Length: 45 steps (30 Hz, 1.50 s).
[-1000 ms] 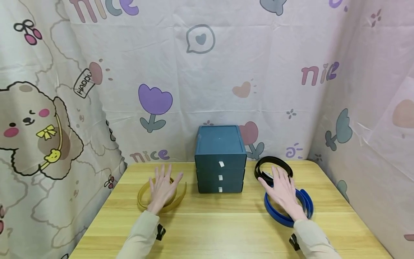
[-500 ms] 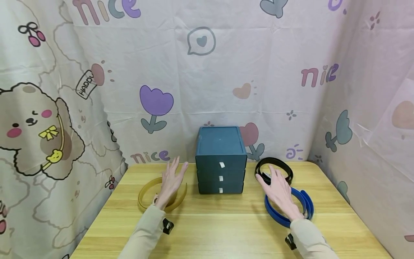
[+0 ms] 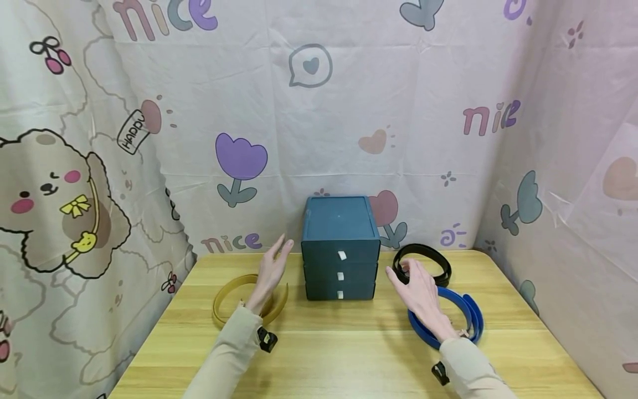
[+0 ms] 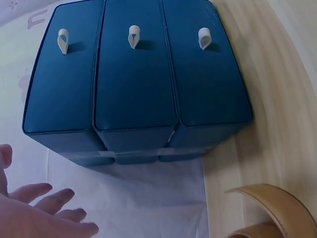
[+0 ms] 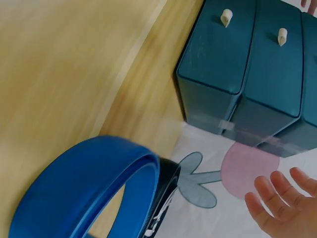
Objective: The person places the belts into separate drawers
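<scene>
**Two bare hands (image 3: 269, 275) flank a blue drawer box (image 3: 339, 219), fingers extended**

From over the person's head, I see the drawer box standing at twelve o'clock on the wooden table (image 3: 339, 360), its three stacked drawers each bearing a white pull tab (image 3: 340, 276). Taking the box as the dial's centre, a coiled mustard belt (image 3: 217, 316) lies at eight o'clock, a black belt (image 3: 442, 280) at three and a blue belt (image 3: 477, 316) at four. The left hand (image 3: 270, 271) hovers between the mustard belt and the box, fingers pointing to one o'clock. The right hand (image 3: 417, 291) hovers by the black and blue belts, its fingers lightly bent toward eleven. Printed cloth (image 3: 324, 122) hangs behind.

From the left wrist, the box fills the dial from ten round to two. The left hand's fingers spread loosely at eight o'clock, apart from the box, and the mustard belt curls at five.

From the right wrist, the box sits at one o'clock and the blue belt looms at seven, partly hiding the black belt and its silvery buckle (image 5: 157, 218). The right hand shows at four, fingers unfolded and apart from the box.
</scene>
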Each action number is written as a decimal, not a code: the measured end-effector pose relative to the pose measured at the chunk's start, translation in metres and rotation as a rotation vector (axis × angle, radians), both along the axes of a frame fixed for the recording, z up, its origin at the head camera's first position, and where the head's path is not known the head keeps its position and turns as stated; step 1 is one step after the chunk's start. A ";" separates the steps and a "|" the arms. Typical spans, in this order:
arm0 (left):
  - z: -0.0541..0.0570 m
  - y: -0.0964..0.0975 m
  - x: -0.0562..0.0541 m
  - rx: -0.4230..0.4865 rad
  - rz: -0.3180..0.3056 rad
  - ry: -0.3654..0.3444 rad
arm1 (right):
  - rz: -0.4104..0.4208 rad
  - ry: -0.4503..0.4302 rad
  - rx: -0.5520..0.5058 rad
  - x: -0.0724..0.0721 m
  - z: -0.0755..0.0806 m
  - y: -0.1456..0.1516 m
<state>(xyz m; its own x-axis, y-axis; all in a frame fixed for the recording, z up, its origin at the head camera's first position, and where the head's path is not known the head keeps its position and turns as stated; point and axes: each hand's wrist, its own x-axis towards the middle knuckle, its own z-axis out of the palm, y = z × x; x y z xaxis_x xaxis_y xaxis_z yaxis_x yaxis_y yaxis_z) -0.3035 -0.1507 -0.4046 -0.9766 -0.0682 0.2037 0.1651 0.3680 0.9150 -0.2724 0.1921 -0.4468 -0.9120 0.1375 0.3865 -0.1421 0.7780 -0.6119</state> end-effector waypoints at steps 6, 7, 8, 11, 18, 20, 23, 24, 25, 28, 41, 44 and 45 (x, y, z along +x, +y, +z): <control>0.004 0.010 -0.006 0.135 -0.037 0.050 | 0.039 0.106 -0.036 -0.003 0.002 -0.013; 0.004 0.012 -0.008 0.154 -0.045 0.053 | 0.047 0.120 -0.049 -0.003 0.002 -0.016; 0.004 0.013 -0.009 0.170 -0.050 0.056 | 0.054 0.132 -0.057 -0.004 0.003 -0.018; 0.004 0.018 -0.013 0.213 -0.057 0.068 | 0.085 0.166 -0.096 -0.004 0.005 -0.026; 0.006 0.028 -0.018 0.267 -0.042 0.060 | 0.149 0.217 -0.172 -0.007 0.008 -0.042; 0.007 0.030 -0.019 0.269 -0.031 0.049 | 0.167 0.223 -0.193 -0.008 0.009 -0.047; 0.009 0.032 -0.019 0.277 -0.019 0.037 | 0.197 0.231 -0.225 -0.010 0.009 -0.053; 0.009 0.032 -0.020 0.276 -0.019 0.038 | 0.206 0.234 -0.238 -0.010 0.009 -0.055; 0.010 0.033 -0.020 0.277 -0.020 0.040 | 0.215 0.237 -0.247 -0.011 0.010 -0.058; 0.010 0.033 -0.022 0.288 -0.021 0.039 | 0.235 0.229 -0.279 -0.012 0.011 -0.064; 0.015 0.029 -0.028 0.286 -0.044 -0.004 | 0.310 0.203 -0.376 -0.019 0.016 -0.086; 0.016 0.028 -0.027 0.271 -0.062 -0.011 | 0.312 0.182 -0.391 -0.022 0.016 -0.089; 0.016 0.028 -0.028 0.268 -0.067 -0.012 | 0.313 0.173 -0.400 -0.022 0.016 -0.090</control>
